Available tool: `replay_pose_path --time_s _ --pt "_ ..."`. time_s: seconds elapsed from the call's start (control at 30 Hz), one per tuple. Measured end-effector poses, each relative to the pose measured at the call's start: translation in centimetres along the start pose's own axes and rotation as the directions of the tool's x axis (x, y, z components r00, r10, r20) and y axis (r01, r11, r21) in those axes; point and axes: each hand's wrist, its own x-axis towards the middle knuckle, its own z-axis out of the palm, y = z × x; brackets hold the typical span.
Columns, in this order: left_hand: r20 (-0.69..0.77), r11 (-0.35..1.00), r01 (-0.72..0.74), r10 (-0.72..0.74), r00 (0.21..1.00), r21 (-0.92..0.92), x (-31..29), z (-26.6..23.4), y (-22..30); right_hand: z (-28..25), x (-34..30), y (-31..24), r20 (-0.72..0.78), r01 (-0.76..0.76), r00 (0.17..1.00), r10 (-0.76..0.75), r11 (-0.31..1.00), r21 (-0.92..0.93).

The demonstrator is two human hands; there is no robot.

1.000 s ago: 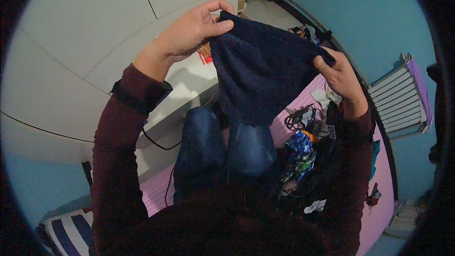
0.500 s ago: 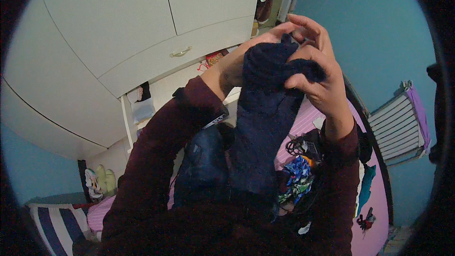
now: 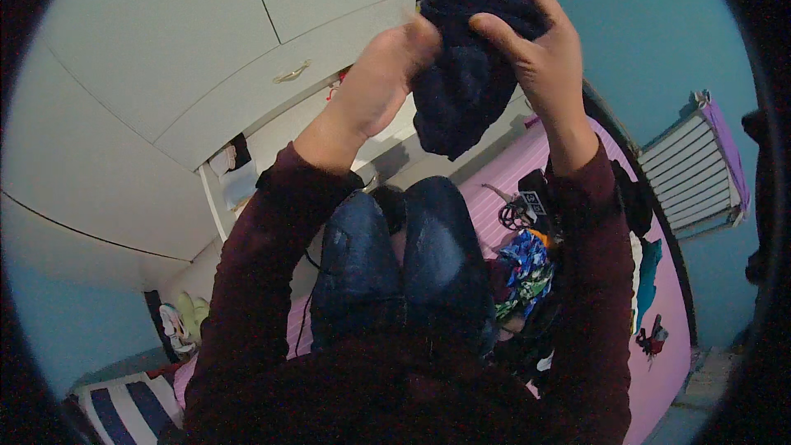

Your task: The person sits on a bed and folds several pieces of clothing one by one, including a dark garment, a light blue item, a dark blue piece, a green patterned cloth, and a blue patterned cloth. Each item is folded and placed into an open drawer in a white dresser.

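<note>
A dark navy cloth garment (image 3: 463, 86), bunched at the top with a loose end hanging down, is held up in front of me; its exact kind is unclear. My right hand (image 3: 544, 45) grips its upper right part, thumb on the near side and fingers behind. At the garment's left edge is my left hand (image 3: 383, 74), its fingers blurred by motion and partly hidden, so whether it grips the cloth does not show. Below the garment are my legs in blue jeans (image 3: 441, 239).
A pale wardrobe (image 3: 198, 49) stands ahead on the left, with an open drawer (image 3: 218, 206) holding clothes. On the pink striped bed (image 3: 519, 161) to my right lie a patterned blue-green cloth (image 3: 525, 272) and dark clothes. A folded white rack (image 3: 696, 169) leans by the blue wall.
Both hands have moved up and away with the garment. Its long hanging part is now gathered much shorter, uncovering my legs. The left hand has come out from behind it to its left side.
</note>
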Motion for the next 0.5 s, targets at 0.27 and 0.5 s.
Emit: replay_pose_path --time_s 0.27,0.5 --pt "-0.108 0.993 0.076 -0.065 0.992 0.093 0.9 0.2 -0.9 -1.0 -1.1 2.0 0.164 -0.067 0.985 0.048 0.991 0.114" --pt "-0.080 0.878 0.340 -0.387 0.919 -0.337 1.5 -2.4 -2.3 -0.9 -11.6 6.7 0.645 -0.710 0.568 0.511 0.701 0.068"
